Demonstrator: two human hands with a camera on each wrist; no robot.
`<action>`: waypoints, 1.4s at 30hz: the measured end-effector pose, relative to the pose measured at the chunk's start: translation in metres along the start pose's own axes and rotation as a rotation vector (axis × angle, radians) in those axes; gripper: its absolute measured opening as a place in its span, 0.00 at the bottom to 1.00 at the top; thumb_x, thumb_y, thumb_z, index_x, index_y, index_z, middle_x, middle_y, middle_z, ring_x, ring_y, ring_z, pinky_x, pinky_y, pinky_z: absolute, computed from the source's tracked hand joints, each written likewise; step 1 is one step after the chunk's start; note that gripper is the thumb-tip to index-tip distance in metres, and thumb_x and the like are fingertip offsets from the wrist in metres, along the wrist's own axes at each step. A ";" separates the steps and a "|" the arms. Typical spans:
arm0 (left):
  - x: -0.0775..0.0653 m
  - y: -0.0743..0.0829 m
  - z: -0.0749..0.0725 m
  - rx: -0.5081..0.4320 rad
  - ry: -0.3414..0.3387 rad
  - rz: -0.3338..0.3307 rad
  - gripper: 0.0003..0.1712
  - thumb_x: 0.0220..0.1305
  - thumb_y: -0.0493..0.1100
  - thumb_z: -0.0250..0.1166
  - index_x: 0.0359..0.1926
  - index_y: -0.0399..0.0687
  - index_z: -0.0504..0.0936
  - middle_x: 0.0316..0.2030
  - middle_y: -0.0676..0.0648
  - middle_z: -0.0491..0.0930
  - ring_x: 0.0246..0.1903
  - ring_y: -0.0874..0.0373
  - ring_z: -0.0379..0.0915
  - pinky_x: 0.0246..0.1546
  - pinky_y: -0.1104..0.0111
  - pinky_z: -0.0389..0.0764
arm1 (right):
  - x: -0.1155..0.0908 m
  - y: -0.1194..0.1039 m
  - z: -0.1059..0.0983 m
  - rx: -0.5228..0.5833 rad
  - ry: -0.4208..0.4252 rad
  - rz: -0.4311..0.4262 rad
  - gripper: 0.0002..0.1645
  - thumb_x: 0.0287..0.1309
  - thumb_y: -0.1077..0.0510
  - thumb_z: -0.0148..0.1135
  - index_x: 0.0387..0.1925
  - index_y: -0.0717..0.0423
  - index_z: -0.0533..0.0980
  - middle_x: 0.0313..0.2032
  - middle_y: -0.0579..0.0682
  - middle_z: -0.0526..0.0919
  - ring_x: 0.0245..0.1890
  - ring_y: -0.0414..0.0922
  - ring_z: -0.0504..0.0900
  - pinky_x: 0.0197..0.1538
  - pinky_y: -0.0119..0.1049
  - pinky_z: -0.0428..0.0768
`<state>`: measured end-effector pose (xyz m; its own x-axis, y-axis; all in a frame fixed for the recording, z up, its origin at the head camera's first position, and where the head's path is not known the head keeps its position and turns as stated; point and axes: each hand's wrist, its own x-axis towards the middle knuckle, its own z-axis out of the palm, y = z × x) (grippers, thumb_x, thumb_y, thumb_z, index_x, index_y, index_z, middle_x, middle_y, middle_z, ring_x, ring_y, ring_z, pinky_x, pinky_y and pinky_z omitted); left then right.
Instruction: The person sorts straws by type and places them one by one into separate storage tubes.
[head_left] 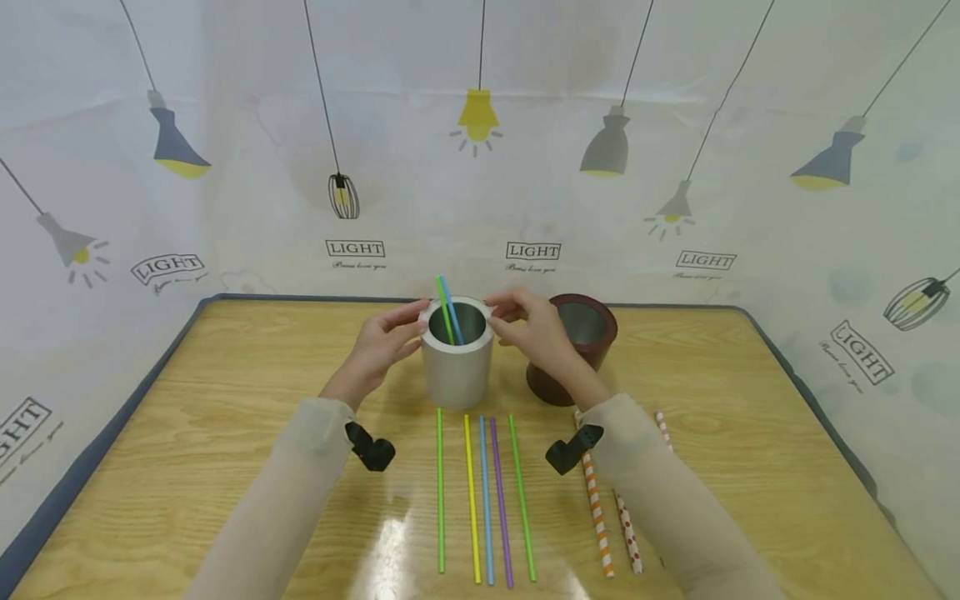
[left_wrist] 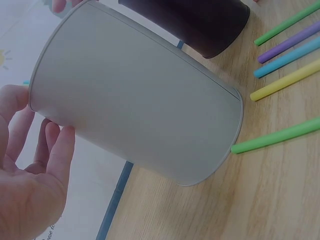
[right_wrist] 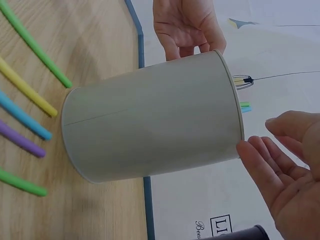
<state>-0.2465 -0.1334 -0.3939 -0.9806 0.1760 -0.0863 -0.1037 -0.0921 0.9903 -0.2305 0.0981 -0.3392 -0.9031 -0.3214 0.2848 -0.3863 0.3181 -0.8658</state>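
A light grey pen holder (head_left: 458, 375) stands upright on the table, with a green straw (head_left: 444, 304) and a blue straw (head_left: 450, 302) leaning inside it. My left hand (head_left: 380, 346) touches its left side near the rim with the fingertips, also seen in the left wrist view. On the opposite side, my right hand (head_left: 536, 329) has a fingertip at the rim. The right wrist view shows another fingertip held apart from the holder. In front lie a green straw (head_left: 441, 492), a yellow straw (head_left: 472, 492), a light blue straw (head_left: 486, 500), a purple straw (head_left: 501, 500) and another green straw (head_left: 522, 496).
Behind my right hand is a dark brown pen holder (head_left: 603, 333), partly hidden. An orange-striped straw (head_left: 596, 508), a red-dotted straw (head_left: 628, 533) and another patterned straw (head_left: 663, 427) lie around my right forearm, which covers parts of them. A lamp-print sheet (head_left: 420, 167) surrounds the wooden table (head_left: 225, 400).
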 end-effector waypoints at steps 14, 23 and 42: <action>-0.002 0.000 0.000 0.004 0.014 -0.007 0.25 0.63 0.36 0.58 0.62 0.43 0.68 0.57 0.43 0.67 0.57 0.52 0.65 0.53 0.64 0.72 | -0.035 0.038 0.000 -0.038 -0.105 0.067 0.12 0.56 0.66 0.60 0.42 0.67 0.76 0.35 0.59 0.81 0.32 0.50 0.81 0.31 0.36 0.82; -0.002 -0.001 -0.001 -0.006 0.016 -0.008 0.25 0.63 0.36 0.58 0.62 0.43 0.69 0.57 0.44 0.68 0.56 0.52 0.65 0.52 0.64 0.72 | -0.057 0.063 0.004 -0.034 -0.147 0.118 0.14 0.54 0.65 0.61 0.42 0.68 0.76 0.32 0.55 0.81 0.29 0.43 0.78 0.29 0.31 0.79; -0.001 -0.001 0.000 0.004 0.011 -0.009 0.26 0.63 0.37 0.58 0.62 0.43 0.68 0.58 0.42 0.66 0.57 0.52 0.64 0.54 0.62 0.71 | -0.082 0.092 0.020 -0.002 -0.144 0.486 0.14 0.54 0.63 0.62 0.43 0.66 0.76 0.31 0.54 0.81 0.27 0.44 0.78 0.26 0.39 0.81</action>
<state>-0.2458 -0.1330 -0.3946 -0.9814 0.1661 -0.0968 -0.1122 -0.0864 0.9899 -0.1886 0.1362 -0.4500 -0.9437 -0.2550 -0.2105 0.0718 0.4633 -0.8833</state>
